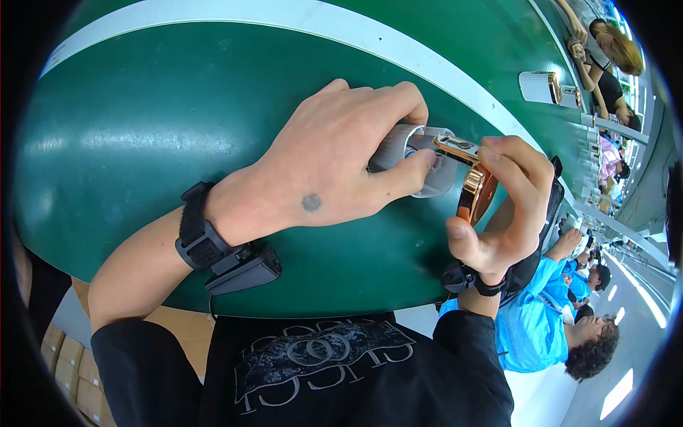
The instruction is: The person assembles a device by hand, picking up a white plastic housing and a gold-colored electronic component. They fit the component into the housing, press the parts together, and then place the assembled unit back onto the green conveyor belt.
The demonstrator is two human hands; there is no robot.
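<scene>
My left hand grips a whitish, translucent cup-shaped plastic housing lying on its side, with the thumb at its open end. Something small and blue shows by the thumb, too little to name. In my right hand, a shiny rose-gold round cap is pinched between thumb and fingers. A narrow gold-edged strip with a pale face reaches from the right fingertips to the housing's rim. Whether the strip is joined to the cap I cannot tell. Both wrists carry black straps with small dark devices.
A green work table lies beneath my hands, with a white strip curving along its far side. Farther right stands a white ribbed cylinder with a gold end. People sit along the line at right, one in a blue top. Cardboard boxes are stacked lower left.
</scene>
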